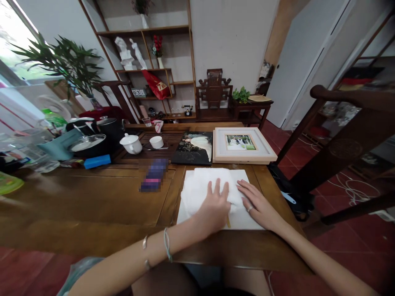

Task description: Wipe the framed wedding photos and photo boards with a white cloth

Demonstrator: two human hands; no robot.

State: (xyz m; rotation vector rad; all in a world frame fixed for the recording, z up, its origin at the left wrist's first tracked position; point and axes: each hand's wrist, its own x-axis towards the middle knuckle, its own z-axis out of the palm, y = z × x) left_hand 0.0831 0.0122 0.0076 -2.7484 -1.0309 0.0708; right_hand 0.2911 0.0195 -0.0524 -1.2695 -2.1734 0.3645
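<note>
A soft white folded cloth point(196, 195) lies on a flat white board or sheet point(248, 223) at the table's near edge. My left hand point(215, 205) is on the cloth with several fingers stretched out and apart, pressing down on it. Just below that hand a small yellowish strip point(228, 222) shows; its other end is hidden under the hand. My right hand point(256, 204) lies flat at the right side of the white board, fingers extended, touching its surface beside the cloth.
Beyond the board are a framed photo point(245, 144) and a dark picture panel point(194, 148). A white lidded cup point(131, 144), a small white bowl point(156, 142) and a blue block point(97, 161) stand to the left. A wooden chair point(339, 144) is at the right.
</note>
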